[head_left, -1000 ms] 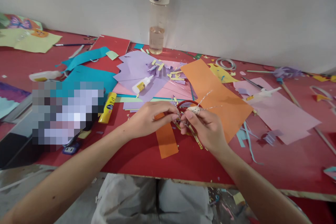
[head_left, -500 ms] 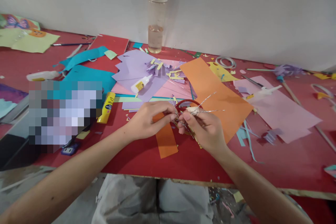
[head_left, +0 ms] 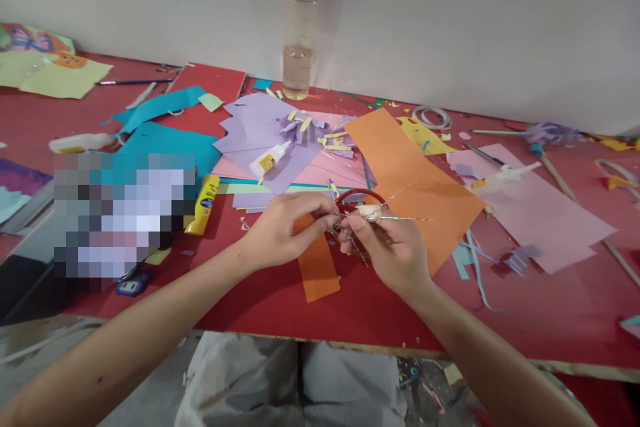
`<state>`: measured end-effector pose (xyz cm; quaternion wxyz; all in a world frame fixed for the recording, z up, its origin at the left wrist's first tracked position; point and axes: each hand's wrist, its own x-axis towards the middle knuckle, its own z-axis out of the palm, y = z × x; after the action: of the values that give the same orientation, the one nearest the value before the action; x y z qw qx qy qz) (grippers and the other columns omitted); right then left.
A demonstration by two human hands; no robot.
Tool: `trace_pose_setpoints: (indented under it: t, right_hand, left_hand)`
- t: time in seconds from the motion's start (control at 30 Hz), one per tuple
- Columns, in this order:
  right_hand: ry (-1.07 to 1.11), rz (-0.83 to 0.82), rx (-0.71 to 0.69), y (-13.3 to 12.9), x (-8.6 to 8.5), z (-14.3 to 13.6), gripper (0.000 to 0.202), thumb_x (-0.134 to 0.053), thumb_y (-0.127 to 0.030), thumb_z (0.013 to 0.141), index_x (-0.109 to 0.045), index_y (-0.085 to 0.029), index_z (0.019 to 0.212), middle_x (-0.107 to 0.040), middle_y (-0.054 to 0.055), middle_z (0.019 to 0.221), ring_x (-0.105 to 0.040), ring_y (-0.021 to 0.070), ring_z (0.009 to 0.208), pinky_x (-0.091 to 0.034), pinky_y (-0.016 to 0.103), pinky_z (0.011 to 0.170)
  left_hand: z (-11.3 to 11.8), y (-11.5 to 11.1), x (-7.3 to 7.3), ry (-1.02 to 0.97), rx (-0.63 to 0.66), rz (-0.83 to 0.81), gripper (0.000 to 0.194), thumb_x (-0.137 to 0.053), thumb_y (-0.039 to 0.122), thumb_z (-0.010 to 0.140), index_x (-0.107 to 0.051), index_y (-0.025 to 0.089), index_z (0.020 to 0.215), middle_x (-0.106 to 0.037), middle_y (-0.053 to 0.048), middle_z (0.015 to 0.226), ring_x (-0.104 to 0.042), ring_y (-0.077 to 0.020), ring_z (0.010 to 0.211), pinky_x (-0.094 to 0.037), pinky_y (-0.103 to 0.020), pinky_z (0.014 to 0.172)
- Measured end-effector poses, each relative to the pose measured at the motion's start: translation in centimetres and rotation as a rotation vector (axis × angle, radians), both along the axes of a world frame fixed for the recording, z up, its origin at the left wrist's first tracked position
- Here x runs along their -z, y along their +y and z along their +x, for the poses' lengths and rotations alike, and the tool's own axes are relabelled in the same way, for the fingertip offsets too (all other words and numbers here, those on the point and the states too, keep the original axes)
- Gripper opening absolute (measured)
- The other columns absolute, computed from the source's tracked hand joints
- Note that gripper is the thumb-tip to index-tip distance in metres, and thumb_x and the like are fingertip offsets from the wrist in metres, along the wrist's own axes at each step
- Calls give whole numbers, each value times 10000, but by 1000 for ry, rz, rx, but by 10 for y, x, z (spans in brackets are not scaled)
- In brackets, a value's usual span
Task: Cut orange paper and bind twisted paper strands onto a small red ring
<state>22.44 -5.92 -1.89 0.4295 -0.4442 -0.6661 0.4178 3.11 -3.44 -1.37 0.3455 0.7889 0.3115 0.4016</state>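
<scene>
Thin twisted silvery wires (head_left: 407,218) run between my two hands, their loose ends sticking out to the right and downward. My left hand (head_left: 293,227) pinches the wires at their left part. My right hand (head_left: 390,243) grips them between thumb and fingers, close beside the left fingertips. A red band (head_left: 360,193) curves just behind the fingers, with a small cream piece (head_left: 370,211) near it. Below the hands an orange strip (head_left: 317,273) lies on the red table (head_left: 360,320).
A large orange sheet (head_left: 400,167), purple paper (head_left: 255,120) and a glue bottle (head_left: 270,159) lie behind the hands. To the left is a yellow glue stick (head_left: 203,205). A water bottle (head_left: 297,47) stands at the wall. Pink paper (head_left: 545,220) lies right.
The wire ends have shifted slightly right and down, and the lower end has changed angle. Both hands keep nearly the same place and grip.
</scene>
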Motion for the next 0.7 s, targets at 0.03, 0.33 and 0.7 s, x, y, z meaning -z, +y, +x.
trace_pose_setpoints:
  t: [0.03, 0.33, 0.7]
  right_hand:
    - [-19, 21, 3, 0, 0, 0, 266, -557, -342, 957, -638, -182, 761, -667, 5, 711, -668, 92, 541, -570, 186, 528]
    - [-128, 133, 16, 0, 1, -1, 255, -527, -327, 970, -634, -201, 776, -677, 17, 696, -677, 133, 595, -553, 235, 536]
    - [-230, 304, 18, -1, -2, -2, 194, -523, -235, 971, -632, -209, 813, -685, -1, 688, -671, 128, 618, -547, 254, 615]
  left_hand:
    - [0, 0, 0, 7, -4, -1, 131, -538, 174, 942, -593, 152, 825, -665, -9, 796, -604, -98, 735, -463, -198, 701]
    - [0, -1, -4, 41, -29, -42, 139, -534, 156, 929, -604, 156, 809, -666, -6, 789, -606, -104, 733, -453, -203, 694]
    - [2, -1, -4, 25, -37, -80, 137, -544, 143, 920, -614, 152, 803, -667, -4, 786, -603, -106, 742, -451, -207, 713]
